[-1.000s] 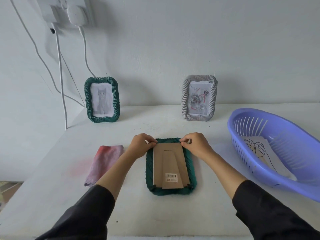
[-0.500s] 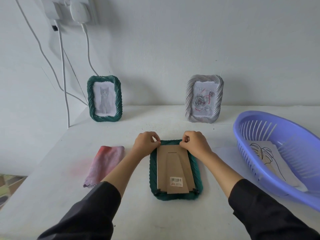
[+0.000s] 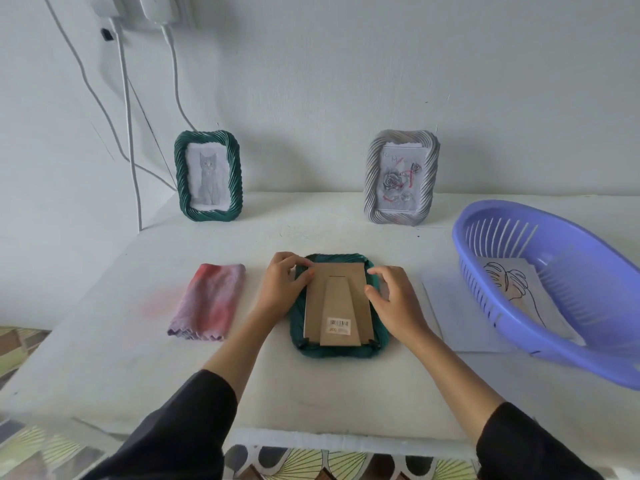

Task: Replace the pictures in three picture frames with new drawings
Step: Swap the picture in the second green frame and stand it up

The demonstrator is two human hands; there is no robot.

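Observation:
A green picture frame (image 3: pixel 333 352) lies face down in the middle of the white table, its brown cardboard backing (image 3: pixel 337 301) with the folded stand facing up. My left hand (image 3: pixel 284 284) curls over the frame's upper left corner, thumb on the backing's edge. My right hand (image 3: pixel 396 301) arches over the frame's right side, its thumb at the backing's right edge. A second green frame (image 3: pixel 180 174) with a cat drawing and a grey frame (image 3: pixel 373 174) with a rose drawing stand against the wall. A leaf line drawing (image 3: pixel 509 285) lies in the purple basket (image 3: pixel 462 237).
A folded pink and purple cloth (image 3: pixel 211 299) lies left of the face-down frame. A white sheet (image 3: pixel 450 317) sits partly under the basket at the right. White cables (image 3: pixel 128 133) hang down the wall at the back left. The table's front edge is close to me.
Both hands have left the backing's top corners. The left one shifted slightly down the left edge, the right one moved down along the right side with its fingers spread wider.

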